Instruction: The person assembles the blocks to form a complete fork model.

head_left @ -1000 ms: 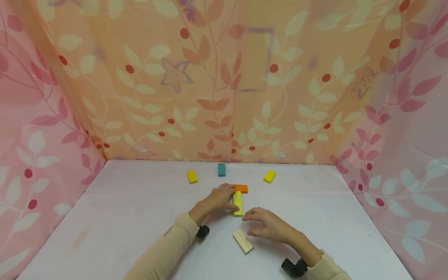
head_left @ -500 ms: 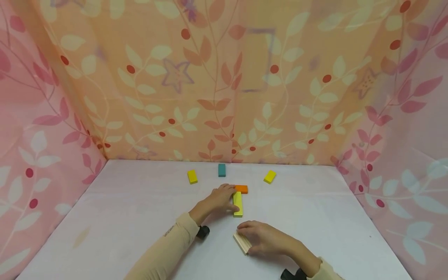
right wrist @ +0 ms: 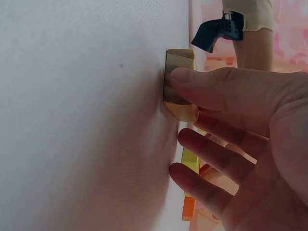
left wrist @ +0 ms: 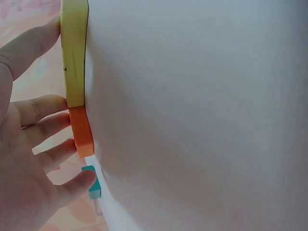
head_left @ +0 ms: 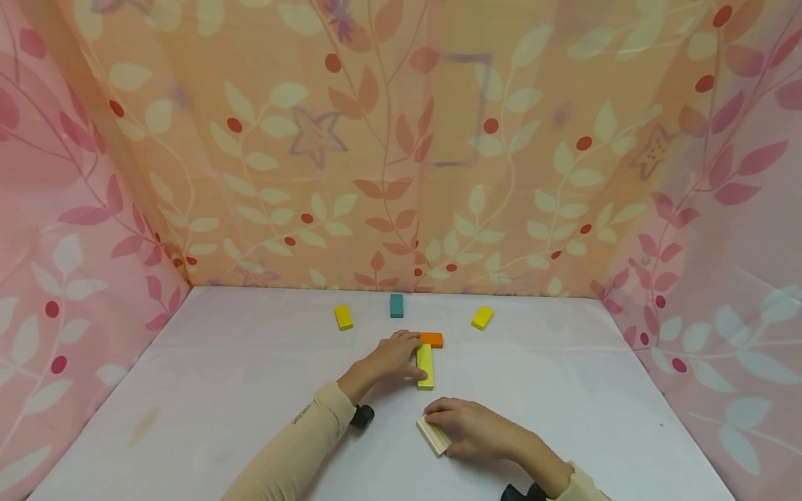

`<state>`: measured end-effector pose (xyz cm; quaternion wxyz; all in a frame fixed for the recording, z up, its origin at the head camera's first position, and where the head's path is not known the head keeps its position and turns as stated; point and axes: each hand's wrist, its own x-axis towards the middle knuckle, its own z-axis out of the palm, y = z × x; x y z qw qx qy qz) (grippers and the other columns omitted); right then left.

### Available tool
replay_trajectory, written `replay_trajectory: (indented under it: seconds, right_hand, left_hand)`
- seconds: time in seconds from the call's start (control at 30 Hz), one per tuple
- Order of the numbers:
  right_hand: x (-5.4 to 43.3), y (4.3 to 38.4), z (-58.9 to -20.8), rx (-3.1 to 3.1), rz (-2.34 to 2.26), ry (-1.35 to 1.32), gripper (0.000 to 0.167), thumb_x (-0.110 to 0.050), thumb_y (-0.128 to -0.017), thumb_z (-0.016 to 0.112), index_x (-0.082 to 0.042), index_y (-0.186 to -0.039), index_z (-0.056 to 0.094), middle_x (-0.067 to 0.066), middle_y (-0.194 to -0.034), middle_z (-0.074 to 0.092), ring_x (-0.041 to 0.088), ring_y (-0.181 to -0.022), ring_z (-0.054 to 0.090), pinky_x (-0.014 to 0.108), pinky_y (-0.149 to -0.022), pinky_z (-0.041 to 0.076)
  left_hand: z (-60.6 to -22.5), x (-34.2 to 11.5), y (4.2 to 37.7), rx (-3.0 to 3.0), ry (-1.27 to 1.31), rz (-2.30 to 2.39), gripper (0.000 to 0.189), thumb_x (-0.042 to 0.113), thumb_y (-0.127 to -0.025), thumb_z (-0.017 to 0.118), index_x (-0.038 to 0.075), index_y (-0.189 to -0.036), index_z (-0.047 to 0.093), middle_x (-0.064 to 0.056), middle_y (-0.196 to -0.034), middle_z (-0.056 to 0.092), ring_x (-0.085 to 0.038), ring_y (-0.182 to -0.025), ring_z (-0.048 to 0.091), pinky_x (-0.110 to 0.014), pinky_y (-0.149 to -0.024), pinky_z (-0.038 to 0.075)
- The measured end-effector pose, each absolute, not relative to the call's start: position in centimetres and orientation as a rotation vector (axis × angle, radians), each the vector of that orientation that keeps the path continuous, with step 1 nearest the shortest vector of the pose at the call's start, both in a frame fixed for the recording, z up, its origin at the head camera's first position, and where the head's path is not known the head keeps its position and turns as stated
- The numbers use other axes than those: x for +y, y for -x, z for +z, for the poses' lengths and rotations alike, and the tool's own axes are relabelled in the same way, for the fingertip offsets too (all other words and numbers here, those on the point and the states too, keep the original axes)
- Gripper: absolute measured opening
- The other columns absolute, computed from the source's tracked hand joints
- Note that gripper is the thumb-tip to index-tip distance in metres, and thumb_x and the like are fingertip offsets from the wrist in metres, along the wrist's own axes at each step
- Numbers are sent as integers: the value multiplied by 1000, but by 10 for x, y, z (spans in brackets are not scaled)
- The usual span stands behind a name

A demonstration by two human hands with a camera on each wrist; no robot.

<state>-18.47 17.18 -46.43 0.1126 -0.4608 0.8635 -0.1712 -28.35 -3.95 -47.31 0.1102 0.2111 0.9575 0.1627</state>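
My left hand [head_left: 390,356] rests on two blocks that lie end to side on the table. Its thumb touches the long pale yellow block [head_left: 427,358], while the fingertips lie near the join and along the orange block [head_left: 432,340] beyond it. In the left wrist view the fingers [left wrist: 45,103] are spread and fairly straight. Closer to me, my right hand [head_left: 479,429] pinches a plain wooden block [head_left: 432,437] lying at a slant. The right wrist view shows the thumb against the end of this wooden block [right wrist: 180,60], with the lower fingers spread.
Toward the back of the white table [head_left: 250,362] lie a teal block [head_left: 397,306] and two short yellow blocks, one on the left [head_left: 343,318] and one on the right [head_left: 482,318]. Patterned cloth walls [head_left: 401,174] enclose the back and sides.
My right hand has come down toward me from beside the yellow block and taken hold of the wooden block. My left hand keeps its place on the yellow and orange blocks.
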Motion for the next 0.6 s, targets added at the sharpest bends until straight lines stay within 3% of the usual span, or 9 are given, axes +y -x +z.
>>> replay_trajectory:
  seconds: [0.6]
  right_hand:
    - [170,183,-465,2537,-531,1347,50,-18,-78,79,-10,-126,64,-3,-132,59,10,-120,57,31,-101,49]
  left_hand:
    - [-472,-39,283,2820,-625,471,74,52,-79,75,12,-138,54,-5,-149,48,-26,-141,37,-52,-112,36]
